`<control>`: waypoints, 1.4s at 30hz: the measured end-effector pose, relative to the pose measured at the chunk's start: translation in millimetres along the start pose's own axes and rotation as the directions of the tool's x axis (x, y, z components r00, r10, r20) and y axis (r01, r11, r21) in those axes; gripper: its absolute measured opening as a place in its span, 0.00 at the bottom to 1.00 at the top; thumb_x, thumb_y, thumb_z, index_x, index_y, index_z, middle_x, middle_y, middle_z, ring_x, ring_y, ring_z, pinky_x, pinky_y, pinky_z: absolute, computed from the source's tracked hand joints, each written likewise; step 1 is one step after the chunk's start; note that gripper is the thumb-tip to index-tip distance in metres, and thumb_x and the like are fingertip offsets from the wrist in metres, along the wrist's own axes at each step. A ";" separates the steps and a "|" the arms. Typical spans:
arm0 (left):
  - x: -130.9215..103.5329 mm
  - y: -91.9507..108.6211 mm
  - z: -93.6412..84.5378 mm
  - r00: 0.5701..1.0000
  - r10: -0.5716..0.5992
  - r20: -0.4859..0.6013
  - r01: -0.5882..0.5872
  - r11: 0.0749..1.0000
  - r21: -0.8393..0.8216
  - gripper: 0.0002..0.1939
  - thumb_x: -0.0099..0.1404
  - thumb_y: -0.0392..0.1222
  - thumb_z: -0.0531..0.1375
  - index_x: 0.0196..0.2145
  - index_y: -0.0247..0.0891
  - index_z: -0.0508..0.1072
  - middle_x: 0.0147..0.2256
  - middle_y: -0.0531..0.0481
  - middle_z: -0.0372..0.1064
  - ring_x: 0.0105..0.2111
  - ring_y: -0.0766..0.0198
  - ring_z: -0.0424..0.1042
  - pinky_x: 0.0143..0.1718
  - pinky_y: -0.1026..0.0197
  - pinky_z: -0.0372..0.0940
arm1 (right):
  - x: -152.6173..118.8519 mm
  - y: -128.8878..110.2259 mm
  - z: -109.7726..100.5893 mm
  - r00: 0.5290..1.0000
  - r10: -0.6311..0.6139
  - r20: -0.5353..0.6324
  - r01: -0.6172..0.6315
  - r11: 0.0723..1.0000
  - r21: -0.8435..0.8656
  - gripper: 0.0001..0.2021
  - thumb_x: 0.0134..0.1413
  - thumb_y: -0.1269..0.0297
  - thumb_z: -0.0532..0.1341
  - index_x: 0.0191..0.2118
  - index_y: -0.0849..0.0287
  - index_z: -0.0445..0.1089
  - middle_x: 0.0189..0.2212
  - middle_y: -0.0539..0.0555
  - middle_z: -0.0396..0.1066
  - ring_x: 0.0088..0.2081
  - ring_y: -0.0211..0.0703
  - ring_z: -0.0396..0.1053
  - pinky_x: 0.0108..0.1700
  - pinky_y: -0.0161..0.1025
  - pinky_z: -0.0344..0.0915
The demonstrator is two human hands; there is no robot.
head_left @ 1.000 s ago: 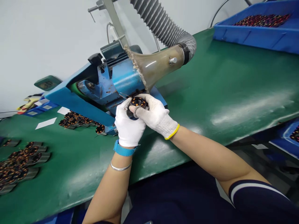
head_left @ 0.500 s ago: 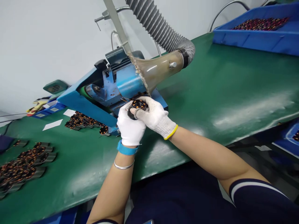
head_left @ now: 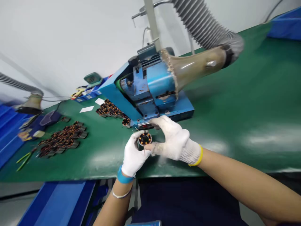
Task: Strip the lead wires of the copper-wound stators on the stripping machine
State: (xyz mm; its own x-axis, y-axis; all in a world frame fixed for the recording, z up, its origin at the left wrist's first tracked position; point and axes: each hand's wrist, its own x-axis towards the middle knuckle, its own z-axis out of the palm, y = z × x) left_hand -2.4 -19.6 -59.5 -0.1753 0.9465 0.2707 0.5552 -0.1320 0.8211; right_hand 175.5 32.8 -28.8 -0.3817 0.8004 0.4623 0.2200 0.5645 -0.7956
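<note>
My left hand (head_left: 135, 154), in a white glove, grips a round motor stator (head_left: 145, 138) with black and copper-coloured windings inside a metal ring. My right hand (head_left: 172, 138), gloved with a yellow cuff edge, has its thumb at the stator's lower right side, while its other fingers are spread away from it. Just beyond both hands stands a blue belt machine (head_left: 160, 81) with a translucent funnel (head_left: 197, 66) on its right side.
Many stators lie in a pile (head_left: 62, 139) on the green table (head_left: 235, 122) at left, near green-handled pliers (head_left: 24, 160). Another group (head_left: 109, 109) sits beside the machine. A ribbed grey hose (head_left: 207, 25) rises from the funnel. A blue bin (head_left: 285, 25) stands back right.
Both hands have drawn back from the machine with the stator. My right fingers have opened off it. The view has swung left, showing more of the table's left side.
</note>
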 end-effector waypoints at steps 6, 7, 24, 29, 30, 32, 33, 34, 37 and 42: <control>-13.8 -53.5 -98.5 0.865 -0.459 -0.203 0.497 0.726 0.474 0.39 0.50 0.58 0.67 0.56 0.39 0.67 0.56 0.38 0.69 0.58 0.46 0.68 0.62 0.47 0.60 | -3.5 -7.2 -1.0 0.999 -0.048 0.003 0.048 0.999 -0.017 0.26 0.53 0.51 0.64 0.53 0.61 0.67 0.44 0.58 0.70 0.44 0.48 0.71 0.48 0.45 0.70; -9.8 -59.0 -111.0 0.789 -0.492 -0.367 0.614 0.607 0.505 0.45 0.50 0.60 0.67 0.60 0.36 0.62 0.58 0.34 0.66 0.60 0.42 0.65 0.62 0.44 0.59 | -3.8 -8.1 -1.1 0.999 -0.054 0.002 0.054 0.998 -0.029 0.25 0.54 0.51 0.64 0.53 0.61 0.67 0.43 0.58 0.70 0.43 0.47 0.71 0.47 0.45 0.70; 95.5 -76.2 -45.1 0.918 -0.320 -0.236 0.377 0.887 0.265 0.27 0.48 0.56 0.68 0.42 0.36 0.75 0.41 0.41 0.77 0.45 0.49 0.76 0.51 0.49 0.68 | -6.6 10.8 13.3 0.976 0.057 0.212 0.005 0.959 -0.285 0.20 0.57 0.53 0.57 0.51 0.58 0.70 0.42 0.58 0.73 0.41 0.53 0.74 0.41 0.50 0.73; 60.1 -49.6 -58.0 0.955 -0.203 -0.215 0.230 0.967 0.112 0.29 0.50 0.55 0.68 0.45 0.34 0.72 0.43 0.41 0.76 0.44 0.55 0.76 0.50 0.54 0.69 | -4.5 -1.9 13.8 0.938 0.201 0.284 -0.145 0.968 -0.204 0.26 0.51 0.54 0.61 0.56 0.57 0.67 0.51 0.60 0.71 0.48 0.56 0.73 0.48 0.54 0.72; 49.4 -39.4 -59.7 0.965 -0.176 -0.195 0.196 0.977 0.084 0.30 0.51 0.55 0.67 0.47 0.34 0.70 0.42 0.42 0.76 0.43 0.56 0.77 0.49 0.54 0.70 | -3.6 -5.6 12.7 0.922 0.250 0.295 -0.206 0.963 -0.172 0.30 0.49 0.56 0.63 0.59 0.56 0.64 0.53 0.60 0.70 0.49 0.55 0.73 0.48 0.52 0.73; 30.5 -17.8 -59.4 0.998 -0.044 -0.042 0.044 0.999 -0.007 0.28 0.49 0.52 0.70 0.45 0.36 0.72 0.38 0.45 0.76 0.38 0.58 0.77 0.44 0.55 0.72 | -1.5 -12.1 9.1 0.870 0.349 0.348 -0.333 0.937 -0.106 0.39 0.45 0.60 0.66 0.65 0.53 0.56 0.55 0.59 0.69 0.48 0.54 0.74 0.46 0.49 0.74; 24.1 -7.4 -57.3 0.995 0.075 0.067 -0.073 0.997 -0.033 0.27 0.48 0.50 0.71 0.44 0.37 0.73 0.38 0.46 0.75 0.37 0.59 0.77 0.43 0.56 0.72 | -0.4 -14.1 6.8 0.840 0.373 0.393 -0.374 0.924 -0.077 0.43 0.44 0.61 0.66 0.67 0.51 0.52 0.55 0.58 0.70 0.49 0.53 0.74 0.46 0.48 0.74; 20.3 1.9 -54.1 0.970 0.172 0.170 -0.167 0.985 -0.043 0.27 0.46 0.48 0.72 0.43 0.38 0.73 0.39 0.46 0.75 0.37 0.59 0.76 0.42 0.56 0.72 | 0.9 -15.0 4.4 0.820 0.371 0.436 -0.390 0.919 -0.047 0.44 0.43 0.63 0.66 0.68 0.50 0.50 0.56 0.58 0.69 0.52 0.54 0.73 0.48 0.49 0.74; 24.1 22.5 -39.3 0.927 0.244 0.286 -0.238 0.970 -0.056 0.29 0.44 0.47 0.74 0.43 0.39 0.73 0.39 0.47 0.74 0.38 0.59 0.76 0.42 0.57 0.73 | 5.7 -10.7 -3.3 0.847 0.231 0.479 -0.326 0.937 0.125 0.41 0.46 0.64 0.65 0.67 0.56 0.53 0.61 0.59 0.65 0.59 0.55 0.67 0.59 0.53 0.67; 44.3 38.8 -3.0 0.991 0.124 0.046 -0.102 0.937 -0.334 0.54 0.40 0.48 0.76 0.61 0.40 0.56 0.39 0.45 0.75 0.35 0.58 0.78 0.38 0.58 0.75 | 16.6 0.2 -17.8 0.922 0.209 0.325 -0.350 0.809 0.473 0.33 0.46 0.66 0.65 0.60 0.62 0.61 0.52 0.61 0.73 0.48 0.52 0.75 0.45 0.47 0.76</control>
State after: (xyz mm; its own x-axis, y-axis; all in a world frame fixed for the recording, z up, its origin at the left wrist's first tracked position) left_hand 8.9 16.4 -14.1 -0.0676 0.9354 0.3472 0.2669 -0.3184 0.9096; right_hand 185.2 49.7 -14.4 -0.5974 0.7908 0.1331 -0.1128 0.0814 -0.9903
